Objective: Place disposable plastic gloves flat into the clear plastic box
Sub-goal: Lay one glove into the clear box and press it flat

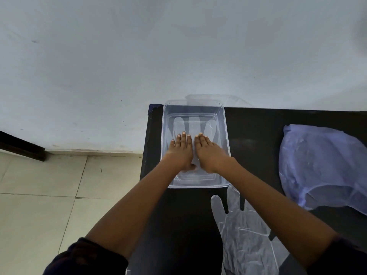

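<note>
A clear plastic box (226,135) stands on the black table (254,139) near its left edge. Inside it a thin see-through glove (193,123) lies flat, its fingers pointing to the far wall. My left hand (181,150) and my right hand (208,151) rest side by side, palms down, fingers straight and close together, pressing on the glove's lower part. Neither hand grips anything. Another clear glove (244,231) lies spread on the table in front of the box, partly under my right forearm.
A pale purple plastic bag (321,167) lies crumpled at the table's right side. A clear lid (234,99) leans behind the box against the white wall. The table's left edge drops to a tiled floor (49,191).
</note>
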